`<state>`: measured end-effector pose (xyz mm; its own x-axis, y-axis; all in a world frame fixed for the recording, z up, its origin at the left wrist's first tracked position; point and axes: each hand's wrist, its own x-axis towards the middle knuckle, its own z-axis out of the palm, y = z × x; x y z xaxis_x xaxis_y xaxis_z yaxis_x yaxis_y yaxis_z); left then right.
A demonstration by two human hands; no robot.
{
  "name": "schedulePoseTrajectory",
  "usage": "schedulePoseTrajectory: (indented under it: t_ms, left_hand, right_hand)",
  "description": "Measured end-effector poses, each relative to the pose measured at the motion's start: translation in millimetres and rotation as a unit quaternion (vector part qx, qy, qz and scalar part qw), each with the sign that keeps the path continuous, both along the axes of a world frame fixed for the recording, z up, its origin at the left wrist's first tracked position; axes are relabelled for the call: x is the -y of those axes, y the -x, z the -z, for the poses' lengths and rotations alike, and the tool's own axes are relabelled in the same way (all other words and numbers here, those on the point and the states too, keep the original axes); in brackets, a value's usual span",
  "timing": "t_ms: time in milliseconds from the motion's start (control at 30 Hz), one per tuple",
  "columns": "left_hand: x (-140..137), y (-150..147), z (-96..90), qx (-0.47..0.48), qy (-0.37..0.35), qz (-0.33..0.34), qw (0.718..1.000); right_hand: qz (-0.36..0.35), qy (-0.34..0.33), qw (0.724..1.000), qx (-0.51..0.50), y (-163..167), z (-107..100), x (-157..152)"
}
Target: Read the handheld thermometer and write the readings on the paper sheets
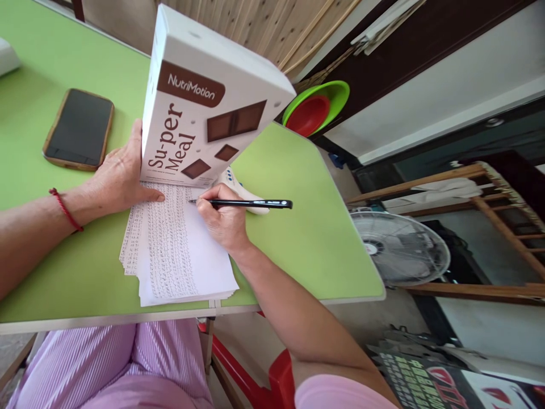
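My right hand [225,221] is closed round a black pen [255,203], its tip on the top sheet of a stack of paper [213,270]. Rows of small handwriting cover the left part of that sheet. My left hand [117,179], with a red cord at the wrist, lies with its thumb stretched over the paper. Its other fingers reach up along the left edge of a white NutriMotion box [200,125], partly hidden behind it. The box stands upright at the far end of the sheets. More written sheets [131,244] stick out underneath on the left.
A smartphone [79,128] in a wood-coloured case lies on the green table [306,227], left of the box. A white object with blue dots [244,193] is partly hidden behind my right hand. Beyond the table are green and red basins [336,96] and a fan [400,247].
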<state>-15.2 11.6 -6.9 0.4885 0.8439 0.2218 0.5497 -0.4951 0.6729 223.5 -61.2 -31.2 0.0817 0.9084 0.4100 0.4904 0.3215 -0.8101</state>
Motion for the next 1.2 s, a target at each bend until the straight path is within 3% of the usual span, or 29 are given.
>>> schedulePoseTrajectory:
  t_ms: [367,933,1200]
  left_hand:
    - [-2.1,3.3,4.8,0.009,-0.009,0.007,1.000]
    - [-2.7,4.7,6.3,0.014,-0.017,0.012,1.000]
    - [-1.7,2.2,3.1,0.006,-0.005,0.011,1.000]
  right_hand:
    - [-0.025,-0.010,1.000,0.007,-1.9,-0.4,-0.1]
    - [-0.005,0.007,1.000,0.005,-2.8,1.6,-0.9]
    - [-0.009,-0.015,1.000,0.022,-1.5,-0.5,0.1]
